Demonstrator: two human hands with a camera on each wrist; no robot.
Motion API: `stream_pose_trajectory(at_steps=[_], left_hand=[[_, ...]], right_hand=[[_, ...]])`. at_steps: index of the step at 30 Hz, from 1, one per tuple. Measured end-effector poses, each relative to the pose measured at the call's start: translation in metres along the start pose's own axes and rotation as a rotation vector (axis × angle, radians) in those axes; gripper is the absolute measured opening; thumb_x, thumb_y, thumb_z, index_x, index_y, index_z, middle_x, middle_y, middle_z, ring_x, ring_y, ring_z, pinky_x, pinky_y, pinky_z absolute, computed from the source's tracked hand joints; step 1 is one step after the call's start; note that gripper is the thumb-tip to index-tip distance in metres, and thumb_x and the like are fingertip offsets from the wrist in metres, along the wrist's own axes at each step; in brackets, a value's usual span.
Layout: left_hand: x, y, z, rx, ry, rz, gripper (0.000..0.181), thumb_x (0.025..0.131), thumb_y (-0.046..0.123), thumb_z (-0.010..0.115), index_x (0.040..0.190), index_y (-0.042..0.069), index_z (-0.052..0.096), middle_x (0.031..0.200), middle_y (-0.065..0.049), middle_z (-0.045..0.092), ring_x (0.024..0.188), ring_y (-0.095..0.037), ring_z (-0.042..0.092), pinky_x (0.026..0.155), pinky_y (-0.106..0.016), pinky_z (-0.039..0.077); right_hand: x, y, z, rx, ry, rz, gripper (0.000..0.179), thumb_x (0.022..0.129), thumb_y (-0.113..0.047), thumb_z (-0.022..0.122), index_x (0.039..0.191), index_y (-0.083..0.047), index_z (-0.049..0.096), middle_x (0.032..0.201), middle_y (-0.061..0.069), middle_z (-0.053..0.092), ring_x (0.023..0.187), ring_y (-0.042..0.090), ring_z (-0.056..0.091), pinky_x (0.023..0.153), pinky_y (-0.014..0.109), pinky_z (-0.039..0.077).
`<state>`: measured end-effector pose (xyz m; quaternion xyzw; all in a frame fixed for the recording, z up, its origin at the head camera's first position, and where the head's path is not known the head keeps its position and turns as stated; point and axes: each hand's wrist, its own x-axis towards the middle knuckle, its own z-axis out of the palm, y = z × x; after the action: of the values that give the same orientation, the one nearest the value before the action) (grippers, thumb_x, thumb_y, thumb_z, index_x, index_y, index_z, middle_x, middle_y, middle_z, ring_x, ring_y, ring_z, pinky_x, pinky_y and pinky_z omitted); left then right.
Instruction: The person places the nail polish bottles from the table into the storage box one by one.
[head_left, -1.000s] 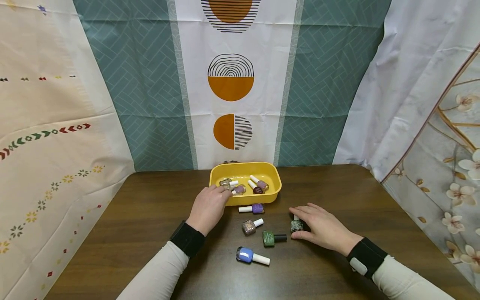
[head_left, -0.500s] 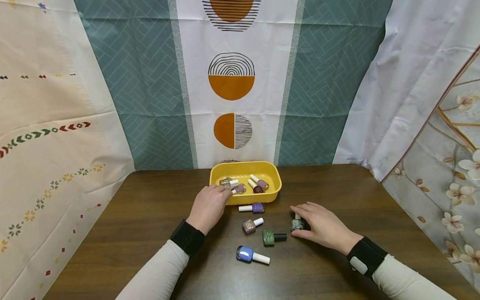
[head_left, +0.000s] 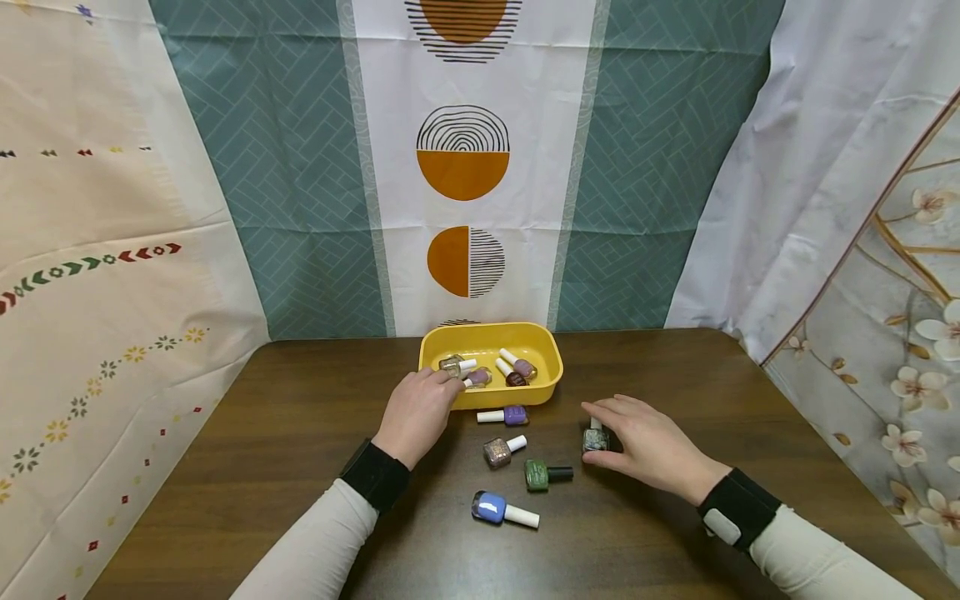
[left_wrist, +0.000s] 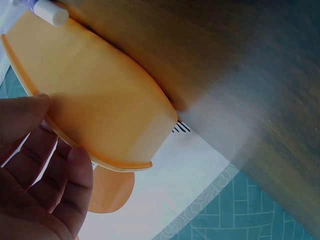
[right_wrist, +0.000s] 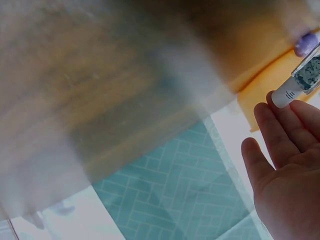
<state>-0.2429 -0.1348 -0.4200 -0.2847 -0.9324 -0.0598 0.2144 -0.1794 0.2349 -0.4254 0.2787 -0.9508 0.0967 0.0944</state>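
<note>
Here, our right hand (head_left: 652, 446) pinches a dark speckled nail polish bottle (head_left: 596, 440) between thumb and fingers, its white cap toward the far side, at the right of the group of bottles; we cannot tell whether it touches the desk (head_left: 300, 483). Our left hand (head_left: 418, 417) grips the rim of the yellow tray (head_left: 536, 396) at its near left corner, thumb on the outer wall.

Just left of the speckled bottle we see a green bottle (head_left: 536, 475) lying with its black cap pointing right. Farther left and a little farther away lies a glittery bottle (head_left: 497, 453); nearest us is a blue bottle (head_left: 489, 507). A purple bottle (head_left: 515, 416) lies just near of the tray. Inside the tray are four more: a gold bottle (head_left: 451, 367) at left, a mauve bottle (head_left: 480, 377) by our left fingertips, and a dark red bottle (head_left: 515, 379) beside a pinkish bottle (head_left: 527, 369) at right. Patterned cloth (head_left: 645, 167) hangs behind the desk.
</note>
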Motion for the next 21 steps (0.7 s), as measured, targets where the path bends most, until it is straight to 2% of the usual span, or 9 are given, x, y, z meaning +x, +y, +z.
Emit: stream_pose_trajectory(at_steps=[4,11,21], left_hand=[[0.0,0.0,0.0,0.0,0.003,0.0,0.018,0.097,0.011,0.087,0.115,0.012,0.085,0.112,-0.005,0.082,0.098,-0.025,0.072,0.089,-0.039,0.06],[-0.001,0.0,-0.001,0.0,0.004,0.002,0.019,0.097,0.01,0.087,0.115,0.013,0.085,0.111,-0.005,0.082,0.097,-0.025,0.071,0.086,-0.039,0.06],[-0.002,0.0,-0.001,-0.014,0.058,0.033,0.01,0.1,0.008,0.082,0.109,0.013,0.084,0.107,-0.003,0.081,0.094,-0.025,0.071,0.079,-0.04,0.059]], right_hand=[[0.004,-0.002,-0.008,0.003,-0.002,0.012,0.077,0.094,-0.051,0.088,0.151,-0.005,0.066,0.144,0.013,0.07,0.137,0.041,0.063,0.114,0.061,0.049],[0.014,-0.008,-0.026,0.011,0.055,-0.016,0.075,0.094,-0.047,0.089,0.151,-0.004,0.066,0.143,0.014,0.071,0.136,0.042,0.064,0.113,0.061,0.051],[0.039,-0.012,-0.037,0.011,0.06,-0.006,0.078,0.094,-0.048,0.089,0.153,-0.004,0.063,0.144,0.015,0.07,0.136,0.038,0.063,0.114,0.06,0.05]])
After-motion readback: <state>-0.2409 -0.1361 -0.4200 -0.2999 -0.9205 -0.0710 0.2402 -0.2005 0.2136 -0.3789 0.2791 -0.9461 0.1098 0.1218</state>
